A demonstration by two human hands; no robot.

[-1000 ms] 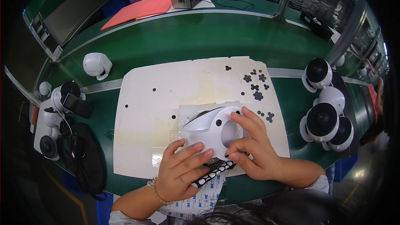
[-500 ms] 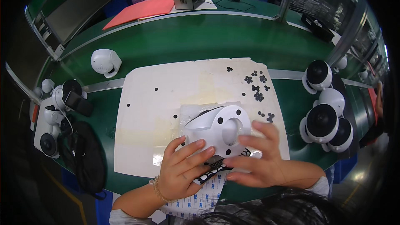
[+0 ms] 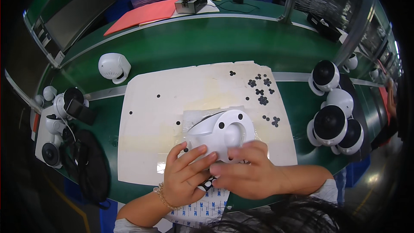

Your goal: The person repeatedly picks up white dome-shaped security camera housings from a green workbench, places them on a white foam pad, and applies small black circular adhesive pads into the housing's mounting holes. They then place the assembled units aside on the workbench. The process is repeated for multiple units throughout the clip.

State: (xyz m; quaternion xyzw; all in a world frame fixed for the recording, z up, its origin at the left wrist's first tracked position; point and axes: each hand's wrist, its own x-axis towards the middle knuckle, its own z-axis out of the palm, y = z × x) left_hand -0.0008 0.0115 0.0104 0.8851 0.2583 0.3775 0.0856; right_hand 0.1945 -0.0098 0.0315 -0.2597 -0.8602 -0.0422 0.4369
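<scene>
Head view: a white shell (image 3: 205, 137) is set at the middle of a pale board (image 3: 146, 151), with a pale pad (image 3: 188, 115) beneath it. It is tilted, and its round opening is turned toward the right. Black dots (image 3: 221, 125) are seen on its rim. It is steadied by the outer fingers of the left hand (image 3: 183, 181), whose grip is clamped, between thumb and forefinger, on a black strip (image 3: 208, 184) with white spots. The right hand (image 3: 248, 172) is held at the shell's lower edge, just beside the strip; its fingertips are blurred, and whether that grip is apart or together cannot be made out. A printed sheet (image 3: 198, 210) is placed under the left hand. Dot clusters (image 3: 263, 100) are scattered on the board's right part. On the green surface (image 3: 224, 39), black-faced devices (image 3: 330, 121) are grouped at right, and a black pouch (image 3: 94, 159) is laid at left.
</scene>
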